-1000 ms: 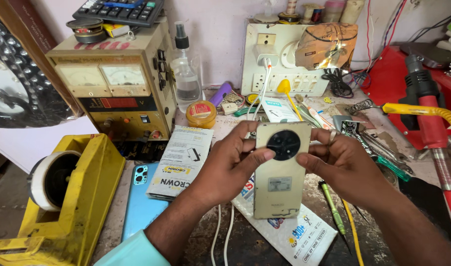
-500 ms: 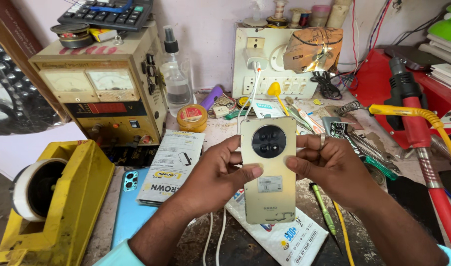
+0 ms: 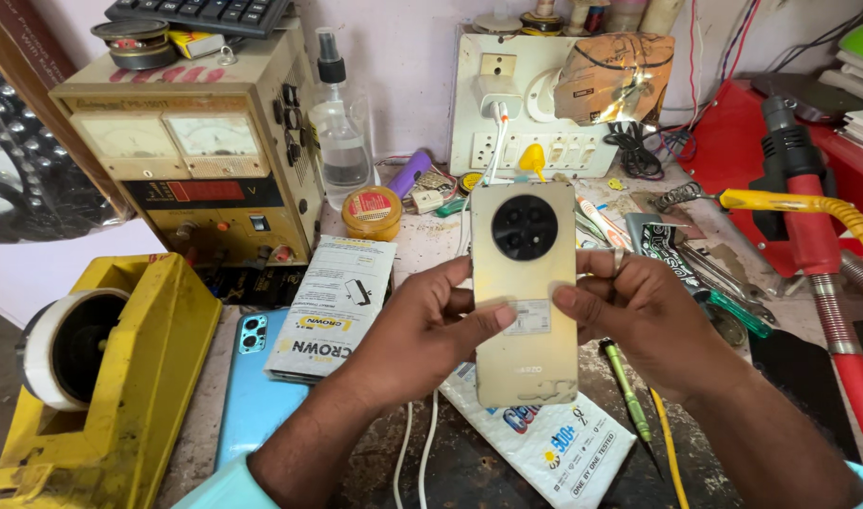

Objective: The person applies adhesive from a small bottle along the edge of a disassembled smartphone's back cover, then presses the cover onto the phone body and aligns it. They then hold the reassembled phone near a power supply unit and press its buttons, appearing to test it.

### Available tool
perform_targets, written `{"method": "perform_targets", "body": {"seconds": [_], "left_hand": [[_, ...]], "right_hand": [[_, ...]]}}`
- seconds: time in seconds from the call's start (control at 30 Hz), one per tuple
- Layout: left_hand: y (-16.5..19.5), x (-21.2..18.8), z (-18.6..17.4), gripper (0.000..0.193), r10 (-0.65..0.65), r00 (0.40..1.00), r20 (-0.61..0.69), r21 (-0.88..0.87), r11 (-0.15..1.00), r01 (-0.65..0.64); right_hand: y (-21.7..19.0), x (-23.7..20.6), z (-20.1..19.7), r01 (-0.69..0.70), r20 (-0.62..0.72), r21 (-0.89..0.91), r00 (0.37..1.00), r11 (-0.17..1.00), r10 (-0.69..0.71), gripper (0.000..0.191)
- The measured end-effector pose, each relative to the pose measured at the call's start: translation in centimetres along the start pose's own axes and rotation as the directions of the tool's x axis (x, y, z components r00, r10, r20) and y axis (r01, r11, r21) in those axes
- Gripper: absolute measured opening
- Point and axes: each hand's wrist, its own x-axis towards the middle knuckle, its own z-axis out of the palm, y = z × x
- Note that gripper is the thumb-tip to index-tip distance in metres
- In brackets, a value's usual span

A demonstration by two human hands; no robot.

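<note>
Both thumbs press a gold phone's (image 3: 524,292) back, fingers curled behind its edges: left hand (image 3: 422,325) grips the left side, right hand (image 3: 639,316) the right. It stands upright above a white packet (image 3: 544,443), camera ring upward, a blue phone (image 3: 257,391) lying leftward.

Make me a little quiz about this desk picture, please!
1. True or false: both hands hold the gold phone.
2. What lies flat left of the left hand? A) blue phone B) red cup C) green book
3. What colour is the tape dispenser?

Key:
1. True; the right hand grips its other edge.
2. A
3. Yellow
</note>
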Motion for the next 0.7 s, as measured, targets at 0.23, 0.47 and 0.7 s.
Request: {"method": "perform_targets", "body": {"seconds": [0.23, 0.47, 0.7], "left_hand": [[-0.3, 0.0, -0.7, 0.036, -0.004, 0.993, -0.119, 0.033, 0.999, 0.008], [0.0, -0.1, -1.1, 0.035, -0.016, 0.991, -0.134, 0.034, 0.999, 0.021], [0.1, -0.1, -1.5, 0.036, 0.043, 0.981, -0.189, 0.022, 0.999, -0.04]], "right_hand": [[-0.1, 0.3, 0.8, -0.119, 0.16, -0.009, 0.98, 0.993, 0.119, 0.061], [-0.6, 0.1, 1.6, -0.115, 0.118, 0.01, 0.987, 0.993, 0.113, 0.058], [-0.7, 0.3, 2.1, -0.17, 0.147, -0.056, 0.973, 0.984, 0.177, 0.052]]}}
